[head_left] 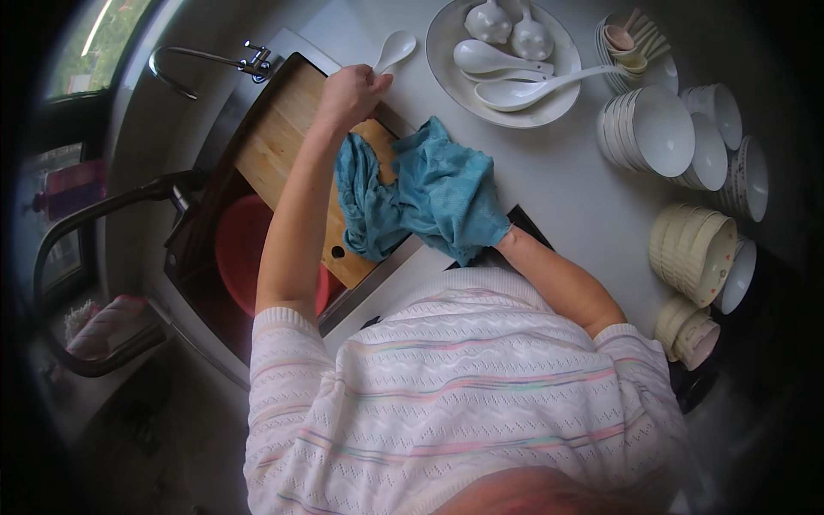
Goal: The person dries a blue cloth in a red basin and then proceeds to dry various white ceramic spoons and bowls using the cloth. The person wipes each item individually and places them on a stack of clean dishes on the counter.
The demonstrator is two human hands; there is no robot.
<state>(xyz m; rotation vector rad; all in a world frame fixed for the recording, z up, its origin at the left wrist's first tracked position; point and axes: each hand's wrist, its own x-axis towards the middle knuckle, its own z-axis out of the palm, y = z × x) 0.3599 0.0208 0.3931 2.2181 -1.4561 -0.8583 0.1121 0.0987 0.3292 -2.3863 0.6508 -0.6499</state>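
Note:
My left hand grips a white ceramic spoon by its handle, with the bowl of the spoon over the white countertop. From the wrist on, my right hand is hidden inside a crumpled teal cloth, so its fingers cannot be seen. Part of the cloth hangs over a wooden cutting board, which lies across the sink. Beyond the cloth, a large white dish holds several white spoons, including a long-handled ladle.
Stacked white bowls, cream bowls and small cups line the right side. Smaller spoons lie on stacked plates at the back right. A red basin sits in the sink, near a dark faucet and a slim chrome tap.

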